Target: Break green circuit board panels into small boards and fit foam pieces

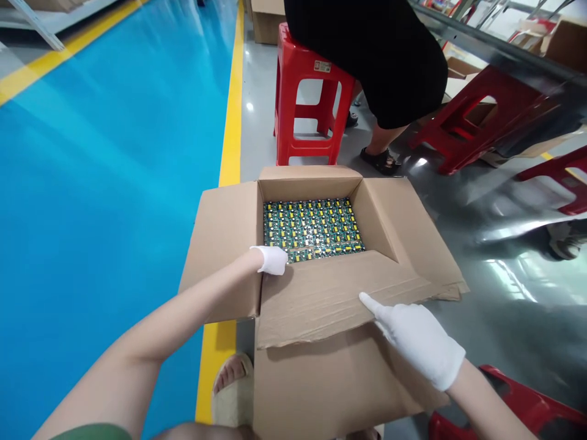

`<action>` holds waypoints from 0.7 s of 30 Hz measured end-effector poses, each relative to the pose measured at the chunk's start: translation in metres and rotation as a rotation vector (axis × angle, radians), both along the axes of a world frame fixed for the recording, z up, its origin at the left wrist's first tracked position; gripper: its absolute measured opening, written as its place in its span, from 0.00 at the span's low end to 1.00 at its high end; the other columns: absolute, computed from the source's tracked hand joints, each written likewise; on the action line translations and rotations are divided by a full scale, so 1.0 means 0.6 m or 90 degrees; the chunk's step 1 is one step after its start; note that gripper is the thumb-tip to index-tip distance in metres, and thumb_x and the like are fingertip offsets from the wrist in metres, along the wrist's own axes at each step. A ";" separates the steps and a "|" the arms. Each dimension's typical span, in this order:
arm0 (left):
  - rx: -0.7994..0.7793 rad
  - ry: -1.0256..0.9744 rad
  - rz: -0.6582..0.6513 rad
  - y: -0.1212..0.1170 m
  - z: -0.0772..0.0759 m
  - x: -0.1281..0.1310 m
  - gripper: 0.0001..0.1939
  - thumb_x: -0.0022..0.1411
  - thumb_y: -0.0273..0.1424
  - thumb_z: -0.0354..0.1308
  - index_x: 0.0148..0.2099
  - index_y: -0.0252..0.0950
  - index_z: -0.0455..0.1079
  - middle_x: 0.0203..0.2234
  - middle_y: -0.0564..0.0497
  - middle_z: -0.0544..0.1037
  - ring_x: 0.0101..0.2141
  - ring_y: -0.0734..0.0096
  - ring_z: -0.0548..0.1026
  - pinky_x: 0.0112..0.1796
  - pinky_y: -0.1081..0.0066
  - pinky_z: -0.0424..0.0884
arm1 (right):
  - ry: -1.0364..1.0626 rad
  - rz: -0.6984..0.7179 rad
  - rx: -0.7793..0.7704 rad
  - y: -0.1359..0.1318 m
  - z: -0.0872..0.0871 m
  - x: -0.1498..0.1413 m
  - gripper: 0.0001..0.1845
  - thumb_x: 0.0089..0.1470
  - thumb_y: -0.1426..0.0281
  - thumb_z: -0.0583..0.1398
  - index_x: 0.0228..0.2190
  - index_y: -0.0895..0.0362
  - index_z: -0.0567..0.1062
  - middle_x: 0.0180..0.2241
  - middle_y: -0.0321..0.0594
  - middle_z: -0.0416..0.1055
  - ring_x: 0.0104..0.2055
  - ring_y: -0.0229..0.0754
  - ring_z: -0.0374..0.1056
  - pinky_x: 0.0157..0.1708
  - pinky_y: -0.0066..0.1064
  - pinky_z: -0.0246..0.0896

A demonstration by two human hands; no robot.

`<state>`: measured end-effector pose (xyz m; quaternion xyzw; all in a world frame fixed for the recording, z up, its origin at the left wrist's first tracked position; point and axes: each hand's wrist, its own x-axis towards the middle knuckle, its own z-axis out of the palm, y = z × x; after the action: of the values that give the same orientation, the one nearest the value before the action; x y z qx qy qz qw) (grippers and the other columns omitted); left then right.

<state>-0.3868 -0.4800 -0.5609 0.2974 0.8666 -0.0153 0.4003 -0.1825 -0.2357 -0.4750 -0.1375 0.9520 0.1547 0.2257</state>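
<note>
Floor: glossy, split lengthwise. Bright blue zone point(101, 183) at left, yellow lane stripe point(232, 91) running top to bottom, grey polished section point(504, 275) at right w/ light glare.

Cardboard box point(321, 379) standing on floor, near side straddling yellow stripe and grey section. All four flaps open. Packed inside, far half: rows of green circuit boards point(314, 227) w/ yellow components, filling visible opening edge to edge. Near flap point(330, 293) folded partly inward, covering near half of contents.

Left hand point(273, 259), white glove, at box's left inner corner where left flap meets near flap; fingers curled narrow, resting on near flap's edge, touching boards or not: cannot tell. Right hand point(419, 342), white glove, laid on box's near right corner; index finger extended straight, pressing near flap's lower edge, other fingers loosely together, holding nothing.

Own sandalled foot point(233, 388) just beside box's near left corner, on stripe.

Beyond box's far edge: red plastic stool point(312, 104) w/ person in black point(376, 55) seated, sandalled foot point(380, 160) on grey floor. More red stools point(477, 116) at right, one point(518, 409) at bottom right corner. Cardboard cartons point(266, 21) by top edge.
</note>
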 end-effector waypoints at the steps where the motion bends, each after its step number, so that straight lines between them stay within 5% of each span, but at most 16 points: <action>1: -0.013 -0.009 -0.004 0.008 -0.013 -0.002 0.04 0.45 0.23 0.59 0.25 0.34 0.74 0.29 0.39 0.80 0.37 0.48 0.78 0.41 0.59 0.72 | -0.004 0.001 0.000 0.000 -0.002 0.003 0.27 0.57 0.76 0.54 0.59 0.55 0.66 0.24 0.40 0.77 0.25 0.45 0.74 0.20 0.30 0.43; 7: -0.079 0.015 -0.027 0.025 -0.026 -0.019 0.15 0.37 0.18 0.63 0.31 0.34 0.77 0.34 0.38 0.81 0.41 0.44 0.77 0.44 0.55 0.72 | 0.082 0.055 -0.015 0.011 -0.007 0.018 0.27 0.55 0.77 0.55 0.56 0.56 0.68 0.17 0.37 0.72 0.18 0.41 0.69 0.20 0.30 0.38; 13: -0.064 0.045 -0.059 0.019 -0.024 -0.037 0.19 0.42 0.17 0.60 0.41 0.24 0.76 0.40 0.27 0.78 0.42 0.38 0.76 0.41 0.53 0.73 | 0.178 0.142 -0.023 0.023 0.022 0.026 0.30 0.47 0.83 0.53 0.52 0.56 0.73 0.10 0.32 0.63 0.12 0.37 0.60 0.20 0.31 0.34; 21: 0.122 -0.105 -0.119 0.030 -0.035 0.022 0.14 0.59 0.40 0.54 0.43 0.41 0.75 0.41 0.51 0.80 0.39 0.66 0.77 0.40 0.72 0.70 | 0.168 0.164 -0.113 0.062 0.054 0.059 0.40 0.38 0.86 0.51 0.55 0.56 0.70 0.11 0.31 0.61 0.11 0.37 0.57 0.16 0.30 0.45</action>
<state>-0.3736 -0.4620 -0.5820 0.4137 0.7968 0.0547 0.4371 -0.1471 -0.1987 -0.4428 -0.2563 0.9576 0.1148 0.0645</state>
